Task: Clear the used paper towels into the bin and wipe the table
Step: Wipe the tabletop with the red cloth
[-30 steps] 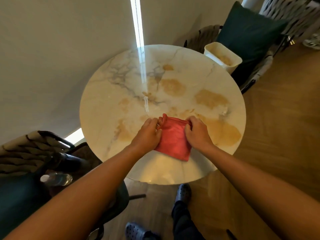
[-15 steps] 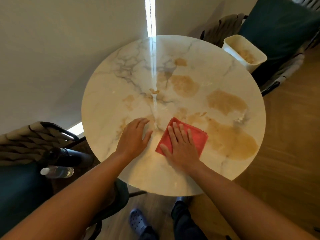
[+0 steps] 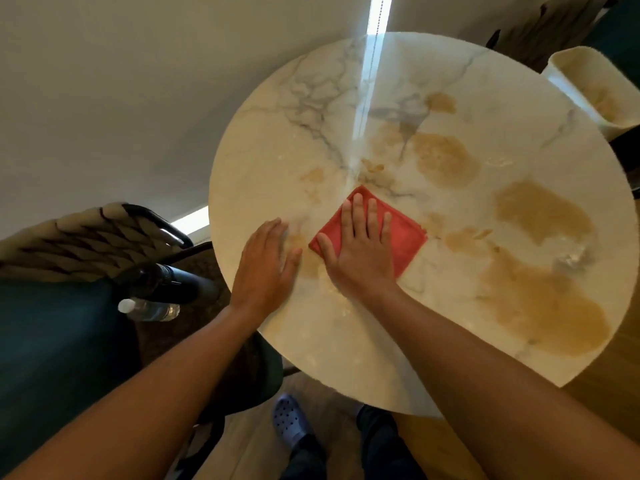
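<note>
On the far left a woven-back chair (image 3: 69, 237) holds a clear water bottle (image 3: 149, 309) and a dark bottle (image 3: 180, 284) on its seat, close beside the round marble table (image 3: 277, 140). A wide sweep of the left arm off the table's edge could, I judge, knock them over.

The left hand (image 3: 265, 271) lies flat on the marble with its fingers straight and holding nothing, just beside the red cloth (image 3: 405, 237) but apart from it. The right hand (image 3: 360, 251) presses down on the cloth with fingers spread and straight, palm covering its near-left half; the far-right corner sticks out past the fingertips.

Right of the cloth spread several large tan patches (image 3: 540, 303). They may be spills or part of the stone's pattern; the view does not settle it. If wet, one small folded cloth could smear the liquid around or push it over the near edge onto the floor. A flat palm may also slide off the cloth on slick marble.

At far right a cream bin (image 3: 568, 84) sits by the table's rim, with something pale inside, likely the used towels. No paper towels show on the tabletop.
</note>
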Demonstrator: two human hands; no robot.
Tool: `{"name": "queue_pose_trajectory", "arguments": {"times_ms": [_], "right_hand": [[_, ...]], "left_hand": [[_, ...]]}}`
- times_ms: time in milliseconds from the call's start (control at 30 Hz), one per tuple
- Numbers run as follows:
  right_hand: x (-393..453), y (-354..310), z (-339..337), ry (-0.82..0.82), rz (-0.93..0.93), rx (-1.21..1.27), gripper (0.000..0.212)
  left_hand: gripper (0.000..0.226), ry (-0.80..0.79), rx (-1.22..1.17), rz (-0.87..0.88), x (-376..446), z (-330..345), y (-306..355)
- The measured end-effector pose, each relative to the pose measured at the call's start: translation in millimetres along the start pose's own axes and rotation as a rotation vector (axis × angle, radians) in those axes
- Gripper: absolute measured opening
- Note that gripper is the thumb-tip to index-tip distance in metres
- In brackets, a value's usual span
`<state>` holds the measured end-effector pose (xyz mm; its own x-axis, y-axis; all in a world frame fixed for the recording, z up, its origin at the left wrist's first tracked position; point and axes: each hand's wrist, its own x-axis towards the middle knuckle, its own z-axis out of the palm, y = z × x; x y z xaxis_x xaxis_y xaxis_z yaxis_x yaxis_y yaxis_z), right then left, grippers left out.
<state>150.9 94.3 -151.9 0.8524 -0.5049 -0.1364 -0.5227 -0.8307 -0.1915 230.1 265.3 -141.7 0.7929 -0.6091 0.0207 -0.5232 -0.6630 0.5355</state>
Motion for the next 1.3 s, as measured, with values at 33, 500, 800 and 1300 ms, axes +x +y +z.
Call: {"name": "queue_pose_trajectory", "arguments": {"times_ms": [33, 500, 800, 1300], "right_hand": [[5, -10, 2, -0.009, -0.020, -0.007, 0.085], [-71, -2, 19, -0.055, -0.571, -0.138, 0.066], [-32, 20, 6, 0.005, -0.312, -0.103, 0.063], [-96, -47, 24, -0.054, -0.614, -0.090, 0.063]], "left_hand": [[0.054, 0.010, -0.002, -0.004, -1, -1, -5], [0.047, 0.012, -0.076, 0.005, -8, -10, -35], [0.051, -0.043, -0.169, -0.003, -12, -16, -41], [0.053, 0.030, -0.339, -0.087, -22, -21, -38]]}}
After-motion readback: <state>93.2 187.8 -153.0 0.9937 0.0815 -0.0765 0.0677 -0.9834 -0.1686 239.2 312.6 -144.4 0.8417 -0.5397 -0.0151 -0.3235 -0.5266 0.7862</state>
